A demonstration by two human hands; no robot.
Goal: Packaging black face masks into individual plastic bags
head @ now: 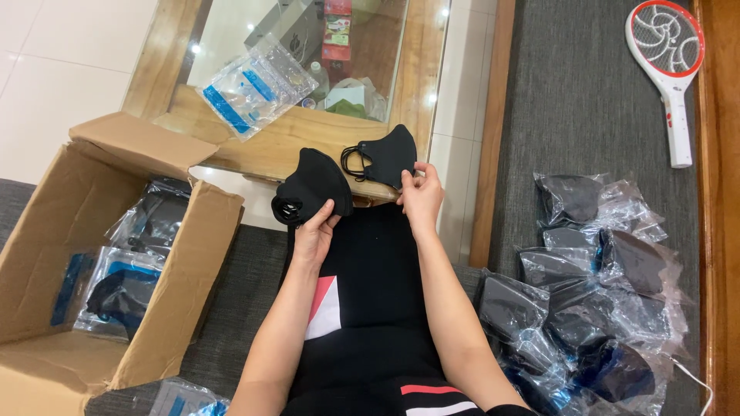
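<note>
My left hand (pixel 314 231) holds a black face mask (pixel 312 185) folded in half, its ear loops bunched at the lower left. My right hand (pixel 421 194) pinches the lower edge of a second black face mask (pixel 387 154), whose loops hang at its left side. Both masks are held up over my lap, in front of the wooden edge of a glass-topped table (pixel 285 142). The two hands are a short way apart.
An open cardboard box (pixel 92 254) at left holds bagged black masks. A pile of bagged masks (pixel 586 300) lies on the grey sofa at right. Empty clear bags (pixel 250 85) rest on the table. A white and red racket-shaped swatter (pixel 667 69) lies far right.
</note>
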